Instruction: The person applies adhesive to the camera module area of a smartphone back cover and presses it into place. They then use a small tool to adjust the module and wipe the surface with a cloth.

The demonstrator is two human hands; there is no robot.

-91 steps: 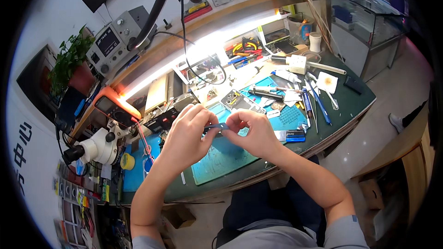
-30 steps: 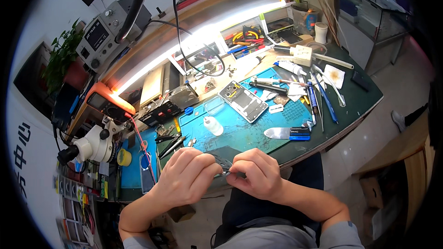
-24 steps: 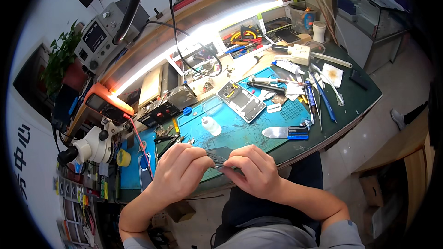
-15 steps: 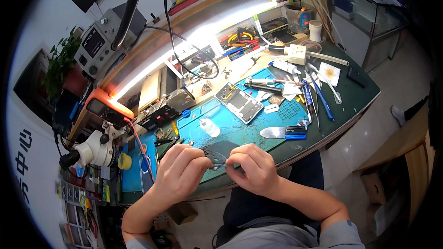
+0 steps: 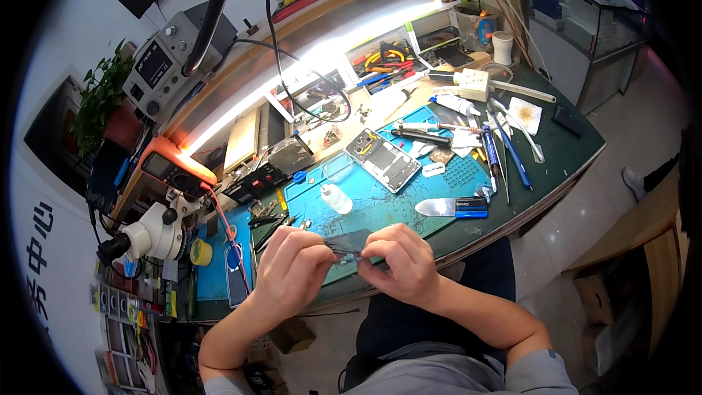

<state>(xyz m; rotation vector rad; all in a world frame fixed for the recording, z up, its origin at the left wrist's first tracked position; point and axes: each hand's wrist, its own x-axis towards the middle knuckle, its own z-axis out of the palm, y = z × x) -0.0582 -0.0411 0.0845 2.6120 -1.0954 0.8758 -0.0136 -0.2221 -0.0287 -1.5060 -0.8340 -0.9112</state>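
Above the near edge of the bench, my left hand (image 5: 292,267) and my right hand (image 5: 401,265) are closed in pinches, close together. Between their fingertips spans a thin, dark, glossy sheet (image 5: 349,243), partly see-through; its exact kind is unclear, and the fingers hide its ends. Beyond the hands, on a blue work mat (image 5: 373,216), stands a white squeeze bottle (image 5: 336,199). An opened phone body (image 5: 382,161) lies on the mat past it. To the right of the bottle is a flat metal blade with a blue-and-black handle (image 5: 452,208).
A soldering iron, tweezers and a blue pen-like tool (image 5: 518,168) crowd the right side. At left stand a microscope (image 5: 150,238), an orange multimeter (image 5: 175,164) and a yellow tape roll (image 5: 200,252). A black cable (image 5: 276,51) hangs over the back, before a lit tool shelf.
The dark sheet has turned between my fingers and now looks flatter; its curved loop no longer shows. Both hands stay in nearly the same place, and the view has shifted slightly.
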